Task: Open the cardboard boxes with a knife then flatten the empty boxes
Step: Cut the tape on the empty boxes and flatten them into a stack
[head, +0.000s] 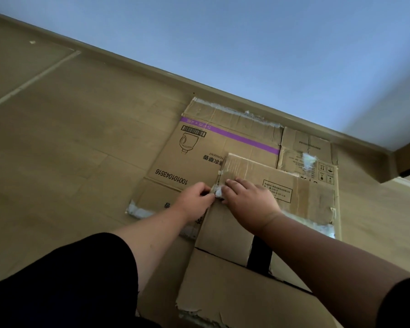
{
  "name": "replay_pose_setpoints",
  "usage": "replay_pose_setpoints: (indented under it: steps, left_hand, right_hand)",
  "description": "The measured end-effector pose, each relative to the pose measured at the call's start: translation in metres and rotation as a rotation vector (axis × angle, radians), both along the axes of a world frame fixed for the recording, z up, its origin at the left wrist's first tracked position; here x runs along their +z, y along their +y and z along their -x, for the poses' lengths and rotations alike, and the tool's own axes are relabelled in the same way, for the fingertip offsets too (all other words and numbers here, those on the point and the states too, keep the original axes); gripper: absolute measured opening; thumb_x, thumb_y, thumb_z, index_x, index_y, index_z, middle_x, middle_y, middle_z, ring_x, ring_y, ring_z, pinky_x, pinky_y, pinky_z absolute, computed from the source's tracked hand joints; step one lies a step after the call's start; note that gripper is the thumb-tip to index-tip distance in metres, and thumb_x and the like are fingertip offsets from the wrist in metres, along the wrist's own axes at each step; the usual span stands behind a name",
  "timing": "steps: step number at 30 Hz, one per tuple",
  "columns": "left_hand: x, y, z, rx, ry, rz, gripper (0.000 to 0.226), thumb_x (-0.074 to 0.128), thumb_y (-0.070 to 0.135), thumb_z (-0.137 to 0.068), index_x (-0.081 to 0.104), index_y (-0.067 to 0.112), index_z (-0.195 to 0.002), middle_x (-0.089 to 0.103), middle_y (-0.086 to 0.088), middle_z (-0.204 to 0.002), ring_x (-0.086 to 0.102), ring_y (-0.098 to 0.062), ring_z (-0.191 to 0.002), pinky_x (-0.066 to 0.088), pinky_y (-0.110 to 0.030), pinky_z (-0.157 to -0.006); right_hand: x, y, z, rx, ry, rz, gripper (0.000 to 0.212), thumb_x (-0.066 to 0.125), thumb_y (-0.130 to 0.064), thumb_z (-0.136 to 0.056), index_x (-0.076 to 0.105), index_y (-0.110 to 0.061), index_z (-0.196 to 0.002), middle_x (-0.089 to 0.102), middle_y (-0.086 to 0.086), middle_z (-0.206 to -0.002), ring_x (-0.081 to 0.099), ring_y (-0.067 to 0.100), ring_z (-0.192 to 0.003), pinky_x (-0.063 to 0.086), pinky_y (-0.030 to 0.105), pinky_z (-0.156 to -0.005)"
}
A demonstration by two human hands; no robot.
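Observation:
A flattened plain cardboard box (301, 200) lies on top of a pile of flat boxes on the floor. Under it lies a flattened detergent box (194, 157) with a purple stripe, a barcode and a printed number. At the left edge of the top box a crumpled scrap of clear tape (218, 191) sticks up. My left hand (194, 200) pinches this tape from the left. My right hand (249, 200) rests on the top box with its fingertips at the same tape. No knife is in view.
A third flat box (308, 147) with handling symbols lies at the back right of the pile. Another cardboard flap (234, 294) with a torn edge lies nearest me. A skirting board (152, 69) and a blue wall run behind the pile. Wooden floor spreads to the left.

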State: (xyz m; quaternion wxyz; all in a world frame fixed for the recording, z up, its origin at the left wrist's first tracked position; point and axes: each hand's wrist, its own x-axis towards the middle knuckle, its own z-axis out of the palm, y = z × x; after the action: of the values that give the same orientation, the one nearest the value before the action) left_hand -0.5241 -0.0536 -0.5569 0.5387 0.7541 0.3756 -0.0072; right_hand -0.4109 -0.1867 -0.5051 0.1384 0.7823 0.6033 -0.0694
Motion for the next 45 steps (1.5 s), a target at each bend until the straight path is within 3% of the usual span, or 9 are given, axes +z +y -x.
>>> replay_pose_setpoints:
  steps: [5, 11, 16, 22, 28, 33, 35, 41, 45]
  left_hand:
    - [0.007, 0.006, 0.006, 0.062, -0.045, 0.145, 0.024, 0.052, 0.035, -0.1, 0.067, 0.016, -0.099, 0.068, -0.005, -0.095, 0.06, -0.018, -0.088, 0.045, -0.029, -0.072]
    - [0.009, 0.007, -0.005, -0.027, 0.018, 0.077, 0.039, 0.054, 0.036, -0.1, 0.058, 0.021, -0.135, 0.064, 0.002, -0.127, 0.058, -0.014, -0.116, 0.045, -0.036, -0.105]
    - [0.017, 0.012, -0.016, -0.049, 0.0, 0.138, 0.036, 0.052, 0.034, -0.101, 0.058, 0.026, -0.136, 0.066, 0.005, -0.12, 0.06, -0.016, -0.112, 0.047, -0.04, -0.104]
    - [0.013, 0.016, -0.021, -0.059, 0.027, 0.109, 0.035, 0.053, 0.036, -0.1, 0.061, 0.026, -0.132, 0.066, 0.005, -0.123, 0.059, -0.015, -0.114, 0.044, -0.038, -0.106]
    - [0.016, 0.012, -0.02, -0.052, 0.025, 0.094, 0.036, 0.052, 0.035, -0.1, 0.059, 0.026, -0.134, 0.066, 0.004, -0.122, 0.059, -0.014, -0.112, 0.046, -0.035, -0.101]
    - [0.019, 0.008, -0.014, -0.034, 0.053, 0.07, 0.021, 0.051, 0.035, -0.1, 0.062, 0.026, -0.116, 0.068, 0.0, -0.105, 0.064, -0.02, -0.098, 0.051, -0.038, -0.09]
    - [0.017, 0.01, -0.009, -0.02, 0.05, 0.108, 0.019, 0.053, 0.04, -0.098, 0.061, 0.031, -0.112, 0.069, 0.001, -0.103, 0.065, -0.02, -0.097, 0.052, -0.04, -0.091]
    - [0.022, 0.005, -0.006, -0.056, 0.023, 0.027, 0.025, 0.052, 0.035, -0.1, 0.055, 0.029, -0.124, 0.065, 0.005, -0.1, 0.062, -0.011, -0.087, 0.048, -0.028, -0.07]
    - [0.025, 0.003, -0.011, -0.06, -0.019, -0.127, 0.03, 0.053, 0.027, -0.1, 0.058, 0.019, -0.129, 0.062, 0.002, -0.115, 0.06, -0.01, -0.096, 0.049, -0.027, -0.08]
  right_hand:
    - [-0.003, -0.004, -0.003, -0.02, 0.008, -0.069, 0.051, 0.047, -0.046, -0.099, 0.053, -0.016, -0.139, 0.053, 0.011, -0.145, 0.051, 0.032, -0.132, 0.05, 0.046, -0.096]
    - [0.01, 0.008, -0.016, -0.026, -0.025, 0.061, 0.066, 0.037, -0.05, -0.101, 0.02, -0.016, -0.156, 0.023, 0.012, -0.162, 0.024, 0.033, -0.148, 0.044, 0.049, -0.105]
    - [0.008, 0.021, -0.018, 0.012, -0.097, 0.133, 0.06, 0.034, -0.035, -0.104, 0.014, -0.011, -0.156, 0.023, 0.018, -0.161, 0.028, 0.036, -0.146, 0.051, 0.049, -0.094]
    - [0.013, 0.025, -0.033, 0.083, -0.088, 0.16, 0.058, 0.032, -0.036, -0.105, 0.016, -0.015, -0.157, 0.022, 0.012, -0.163, 0.028, 0.031, -0.147, 0.045, 0.046, -0.105]
    - [0.019, 0.022, -0.031, 0.134, -0.088, 0.175, 0.056, 0.027, -0.032, -0.106, 0.016, -0.008, -0.156, 0.024, 0.017, -0.161, 0.033, 0.035, -0.144, 0.045, 0.047, -0.106]
    - [0.045, 0.028, -0.041, 0.176, -0.16, -0.007, 0.052, 0.032, -0.024, -0.105, 0.025, -0.003, -0.152, 0.055, 0.014, -0.139, 0.064, 0.034, -0.11, 0.057, 0.041, -0.075]
    - [0.061, 0.035, -0.052, 0.147, -0.155, -0.061, 0.05, 0.029, -0.026, -0.104, 0.029, -0.008, -0.15, 0.062, 0.01, -0.13, 0.065, 0.032, -0.102, 0.056, 0.039, -0.075]
    - [0.05, 0.012, -0.039, 0.169, -0.053, -0.037, 0.05, 0.038, -0.024, -0.104, 0.029, -0.014, -0.152, 0.052, 0.007, -0.144, 0.055, 0.028, -0.123, 0.053, 0.038, -0.087]
    - [0.051, -0.012, -0.05, 0.088, -0.015, -0.053, 0.055, 0.047, -0.023, -0.1, 0.028, -0.022, -0.152, 0.045, 0.003, -0.15, 0.05, 0.024, -0.13, 0.054, 0.038, -0.089]
